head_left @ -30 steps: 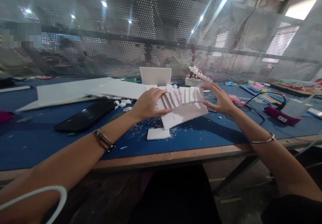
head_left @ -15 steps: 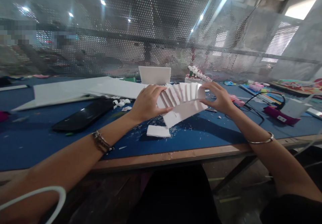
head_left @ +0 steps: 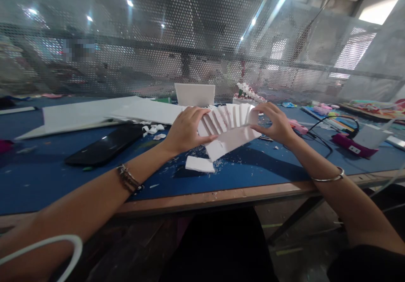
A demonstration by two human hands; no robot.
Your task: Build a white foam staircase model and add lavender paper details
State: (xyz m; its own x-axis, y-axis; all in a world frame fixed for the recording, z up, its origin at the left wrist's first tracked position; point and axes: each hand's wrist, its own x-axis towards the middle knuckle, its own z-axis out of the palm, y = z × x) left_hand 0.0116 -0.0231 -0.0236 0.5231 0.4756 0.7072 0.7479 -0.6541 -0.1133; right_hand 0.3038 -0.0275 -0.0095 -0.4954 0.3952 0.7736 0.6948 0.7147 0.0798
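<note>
Between my hands is a white foam-board model (head_left: 229, 119) shaped like a fanned flight of steps, with a flat white panel (head_left: 232, 142) along its near side. My left hand (head_left: 186, 131) grips the model's left end, thumb on the near side and fingers over the top. At the right end, my right hand (head_left: 274, 123) holds it between thumb and fingers. A small white foam block (head_left: 199, 164) lies just below the panel, among white crumbs on the blue tabletop (head_left: 262, 176).
Large white boards (head_left: 85, 113) and a black phone-like slab (head_left: 106, 145) lie to the left, beside torn white scraps (head_left: 153, 129). Behind stands a white panel (head_left: 195, 94) near a perforated metal screen (head_left: 209, 33). To the right are a pink tool (head_left: 298, 126), a black cable and a purple power strip (head_left: 354, 145).
Hardly anything differs. Both hands keep their hold on the model, and the view has shifted only very slightly.
</note>
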